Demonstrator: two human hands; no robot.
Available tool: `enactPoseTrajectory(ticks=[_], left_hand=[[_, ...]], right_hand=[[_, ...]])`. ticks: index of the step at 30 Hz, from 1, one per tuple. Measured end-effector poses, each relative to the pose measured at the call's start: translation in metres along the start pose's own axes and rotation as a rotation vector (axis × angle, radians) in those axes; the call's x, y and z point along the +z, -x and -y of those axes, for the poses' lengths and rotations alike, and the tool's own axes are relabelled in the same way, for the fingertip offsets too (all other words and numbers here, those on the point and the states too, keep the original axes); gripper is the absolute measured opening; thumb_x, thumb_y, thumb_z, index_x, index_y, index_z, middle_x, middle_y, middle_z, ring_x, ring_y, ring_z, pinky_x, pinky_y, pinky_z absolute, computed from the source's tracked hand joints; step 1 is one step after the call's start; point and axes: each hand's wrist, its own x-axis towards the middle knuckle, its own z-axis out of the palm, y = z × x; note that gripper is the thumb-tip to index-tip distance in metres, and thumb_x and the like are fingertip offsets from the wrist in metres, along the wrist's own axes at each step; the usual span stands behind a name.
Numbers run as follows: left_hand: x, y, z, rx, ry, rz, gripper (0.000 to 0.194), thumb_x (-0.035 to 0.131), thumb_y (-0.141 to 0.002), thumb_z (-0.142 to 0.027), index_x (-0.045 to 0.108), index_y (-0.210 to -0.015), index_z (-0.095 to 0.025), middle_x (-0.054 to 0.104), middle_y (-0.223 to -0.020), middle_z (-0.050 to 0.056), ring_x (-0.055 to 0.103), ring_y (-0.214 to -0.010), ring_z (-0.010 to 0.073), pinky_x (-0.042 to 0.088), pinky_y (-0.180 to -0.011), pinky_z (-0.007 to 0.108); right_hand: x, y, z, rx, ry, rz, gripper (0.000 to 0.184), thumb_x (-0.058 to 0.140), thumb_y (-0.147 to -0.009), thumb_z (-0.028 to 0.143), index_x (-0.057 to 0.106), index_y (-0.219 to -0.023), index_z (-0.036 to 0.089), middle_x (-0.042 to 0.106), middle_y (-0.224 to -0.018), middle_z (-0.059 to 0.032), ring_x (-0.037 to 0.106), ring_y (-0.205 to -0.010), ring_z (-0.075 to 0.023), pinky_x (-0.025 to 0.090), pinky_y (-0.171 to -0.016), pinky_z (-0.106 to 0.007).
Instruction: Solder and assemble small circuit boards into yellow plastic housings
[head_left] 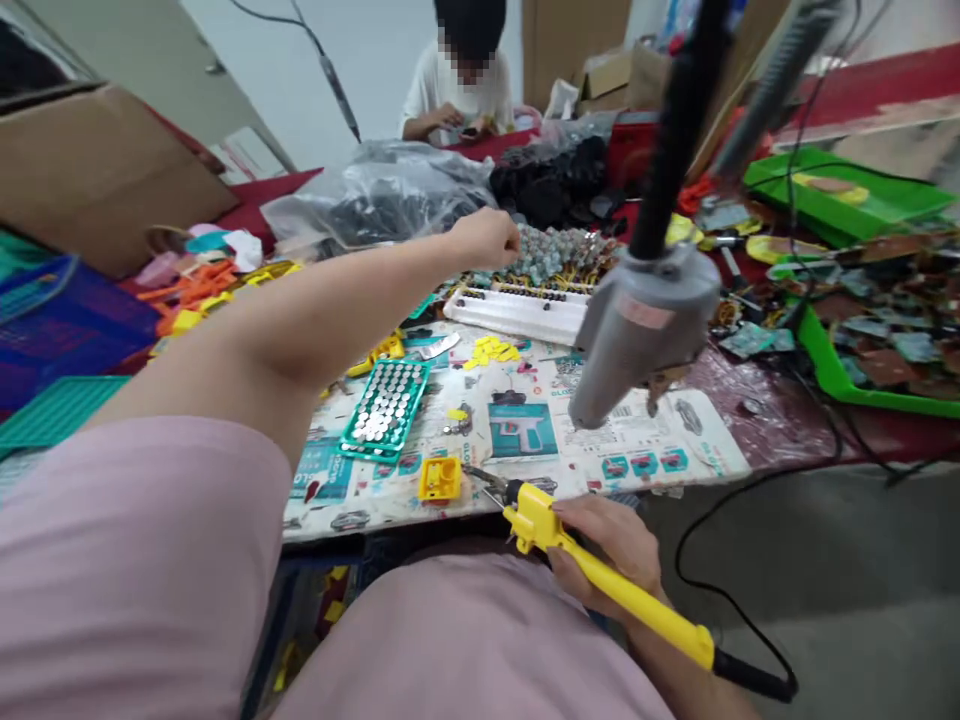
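My right hand [611,545] is wrapped round a yellow soldering gun [536,518], its tip pointing left over the front edge of the bench. By that tip sits a small open yellow plastic housing [440,479]. My left arm stretches far across the bench. My left hand [486,238] is closed at the near left side of a heap of small grey parts with yellow wires [562,252]; whatever its fingers hold is hidden. Below it lies a white foam tray [517,313] with rows of small dark parts. A green tray [386,408] of round silver discs stands left of centre.
A grey screwdriver-like tool head [645,320] hangs over the right of the bench. Small yellow pieces [491,351] lie mid-bench. Green bins [885,370] with circuit boards stand right, a blue crate [71,325] left. Across the bench sits another person [465,100]. A black cable [697,530] loops at right.
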Motion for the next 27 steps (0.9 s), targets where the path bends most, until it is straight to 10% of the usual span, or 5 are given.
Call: enactPoseTrajectory(ticks=[12,27], left_hand=[[0.003,0.029,0.085,-0.005,-0.604,0.262,0.036,0.052,-0.083,-0.018,0.076,-0.110,-0.020,0.072,-0.112,0.006,0.062,-0.116,0.0280,0.049,-0.093,0.034],[0.022,0.057,0.098,0.093,-0.570,0.163,0.038,0.048,-0.093,-0.037,0.069,-0.120,-0.021,0.064,-0.128,0.010,0.057,-0.125,0.0275,0.045,-0.099,0.035]], right_hand=[[0.008,0.001,0.004,0.091,0.114,-0.006,0.024,0.059,-0.086,0.019,0.063,-0.110,0.022,0.075,-0.075,0.0009,0.070,-0.060,-0.0124,0.058,-0.056,-0.020],[0.016,-0.005,0.002,0.109,0.142,0.003,0.022,0.059,-0.085,0.021,0.065,-0.106,0.022,0.076,-0.077,-0.0009,0.070,-0.058,-0.0135,0.057,-0.055,-0.023]])
